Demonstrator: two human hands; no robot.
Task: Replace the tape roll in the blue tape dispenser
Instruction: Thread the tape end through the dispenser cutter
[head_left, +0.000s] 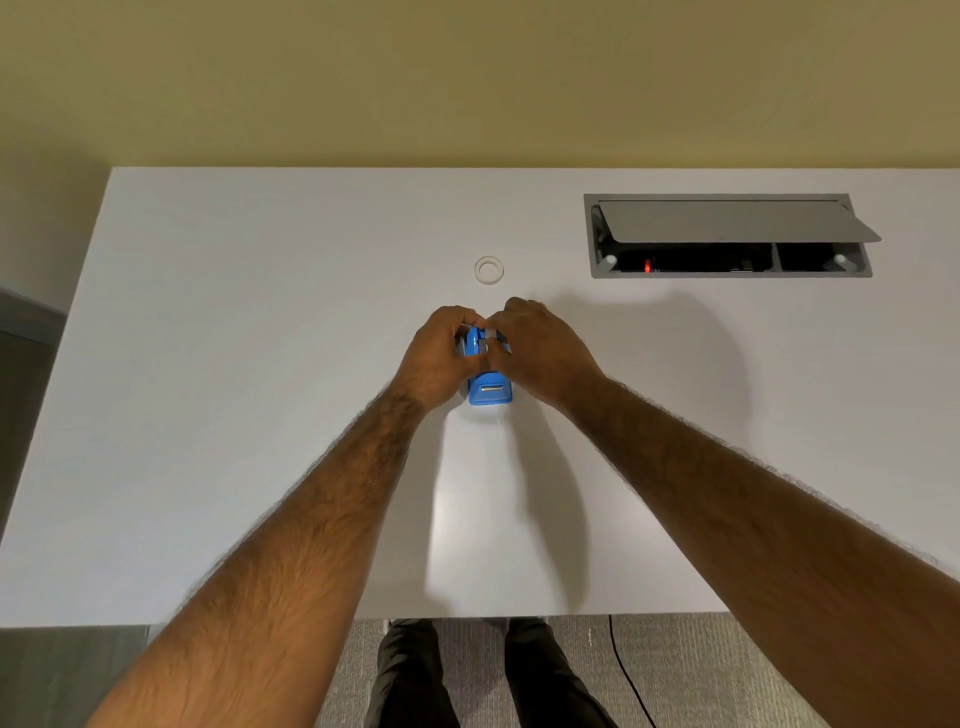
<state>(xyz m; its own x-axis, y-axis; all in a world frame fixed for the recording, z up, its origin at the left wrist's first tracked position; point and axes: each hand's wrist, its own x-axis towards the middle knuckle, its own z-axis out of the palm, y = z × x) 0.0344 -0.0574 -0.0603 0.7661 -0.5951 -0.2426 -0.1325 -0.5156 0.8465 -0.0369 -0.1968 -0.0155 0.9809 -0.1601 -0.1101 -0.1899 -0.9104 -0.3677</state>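
Left hand (439, 353) is wrapped round the left flank of the blue tape dispenser (489, 392), fingers curled shut on it. Dispenser sits mid-table (260, 312), cutter end nearest. A clear tape ring (489, 270) lies just beyond, apart from both hands. Right hand (540, 348) is closed over the top right; what its fingertips pinch cannot be told. Judgement: body should be kept pinned flat while the hub area is worked squarely.
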